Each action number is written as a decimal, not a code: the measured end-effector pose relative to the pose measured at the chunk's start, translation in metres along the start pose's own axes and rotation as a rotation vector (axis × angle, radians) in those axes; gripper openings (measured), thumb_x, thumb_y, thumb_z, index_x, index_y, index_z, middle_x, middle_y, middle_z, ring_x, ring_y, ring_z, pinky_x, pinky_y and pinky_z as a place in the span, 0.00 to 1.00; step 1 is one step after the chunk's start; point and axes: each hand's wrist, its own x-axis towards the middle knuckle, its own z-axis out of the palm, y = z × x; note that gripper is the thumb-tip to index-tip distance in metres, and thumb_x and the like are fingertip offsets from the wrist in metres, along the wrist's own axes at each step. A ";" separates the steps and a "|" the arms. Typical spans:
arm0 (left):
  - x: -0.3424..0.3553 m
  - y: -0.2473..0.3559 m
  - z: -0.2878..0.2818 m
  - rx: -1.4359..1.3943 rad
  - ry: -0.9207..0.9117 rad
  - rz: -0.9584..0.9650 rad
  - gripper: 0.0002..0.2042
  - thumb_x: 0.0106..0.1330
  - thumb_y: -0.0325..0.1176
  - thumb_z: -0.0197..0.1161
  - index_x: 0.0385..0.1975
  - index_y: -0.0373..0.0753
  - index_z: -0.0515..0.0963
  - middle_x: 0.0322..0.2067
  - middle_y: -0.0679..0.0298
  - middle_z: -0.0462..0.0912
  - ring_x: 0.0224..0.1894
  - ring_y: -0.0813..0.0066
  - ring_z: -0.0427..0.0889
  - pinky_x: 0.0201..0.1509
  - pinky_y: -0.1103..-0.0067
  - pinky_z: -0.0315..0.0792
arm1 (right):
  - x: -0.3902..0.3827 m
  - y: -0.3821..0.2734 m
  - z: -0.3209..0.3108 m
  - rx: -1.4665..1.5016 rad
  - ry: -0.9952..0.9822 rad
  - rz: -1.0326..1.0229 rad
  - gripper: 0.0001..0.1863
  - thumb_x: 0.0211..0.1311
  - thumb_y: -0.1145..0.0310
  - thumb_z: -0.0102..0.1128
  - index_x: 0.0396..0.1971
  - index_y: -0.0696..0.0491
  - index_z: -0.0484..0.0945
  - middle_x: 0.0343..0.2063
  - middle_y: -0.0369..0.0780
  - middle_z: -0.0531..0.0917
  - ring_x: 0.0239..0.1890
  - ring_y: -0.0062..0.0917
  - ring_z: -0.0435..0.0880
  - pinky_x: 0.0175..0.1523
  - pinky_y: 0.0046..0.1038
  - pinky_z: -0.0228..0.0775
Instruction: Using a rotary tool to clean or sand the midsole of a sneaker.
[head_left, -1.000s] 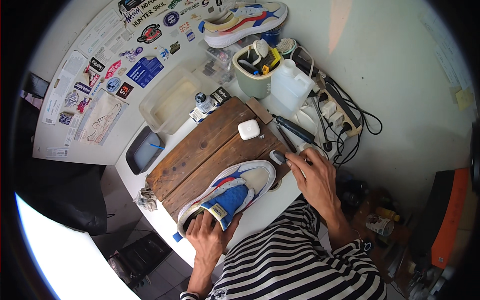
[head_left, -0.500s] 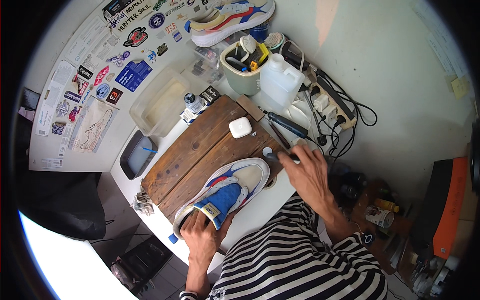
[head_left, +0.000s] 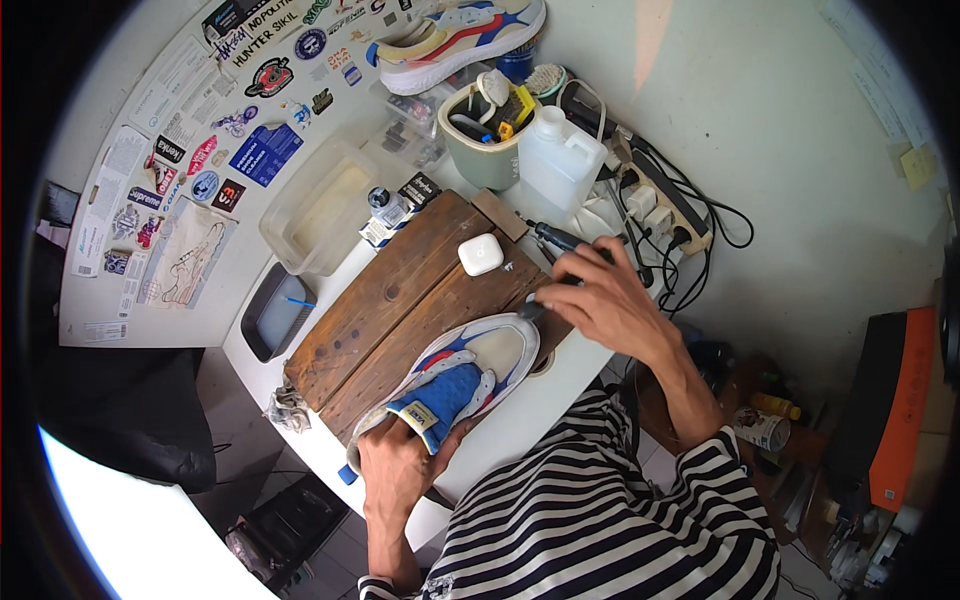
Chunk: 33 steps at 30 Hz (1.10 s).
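My left hand point(head_left: 398, 470) grips the heel of a white, beige, blue and red sneaker point(head_left: 505, 355) lying lengthwise on a dark wooden board point(head_left: 370, 300), its fingers partly inside the opening under the blue tongue. My right hand point(head_left: 610, 305) holds a small dark brush point(head_left: 530, 308) at the sneaker's toe; whether the bristles touch it, I cannot tell. Its upper fingers arch over a black pen-shaped tool point(head_left: 555, 238). A small white case point(head_left: 480, 254) sits on the board above the shoe.
A clear tub point(head_left: 300, 205) and black tray point(head_left: 258, 320) stand left of the board. Behind are a second sneaker point(head_left: 450, 55), brush bucket point(head_left: 470, 150) and white jug point(head_left: 555, 180). A power strip point(head_left: 660, 200) with cables lies right; a crumpled rag point(head_left: 287, 410) lies at the left edge.
My right hand has moved up and its fingers are more raised; the brush has shifted to the very tip of the toe. My left hand still holds the heel.
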 end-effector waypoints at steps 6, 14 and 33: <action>-0.002 0.001 -0.001 0.009 -0.053 -0.059 0.19 0.56 0.40 0.82 0.45 0.39 0.90 0.37 0.55 0.92 0.34 0.58 0.92 0.41 0.69 0.86 | 0.015 0.010 -0.001 0.225 -0.136 -0.143 0.07 0.62 0.68 0.70 0.39 0.45 0.92 0.36 0.31 0.82 0.52 0.23 0.77 0.78 0.43 0.50; 0.000 0.001 0.002 0.009 -0.019 -0.040 0.18 0.57 0.42 0.81 0.41 0.36 0.90 0.33 0.56 0.91 0.31 0.59 0.91 0.37 0.69 0.85 | 0.019 0.005 -0.010 0.152 -0.161 -0.140 0.06 0.62 0.67 0.70 0.38 0.45 0.92 0.34 0.29 0.81 0.51 0.23 0.77 0.79 0.47 0.47; -0.005 -0.001 0.002 0.026 -0.030 -0.036 0.16 0.60 0.43 0.79 0.39 0.37 0.91 0.33 0.57 0.91 0.31 0.60 0.90 0.36 0.68 0.84 | 0.011 0.011 -0.013 -0.109 -0.018 -0.027 0.05 0.63 0.64 0.71 0.38 0.45 0.91 0.33 0.31 0.81 0.49 0.23 0.77 0.74 0.48 0.49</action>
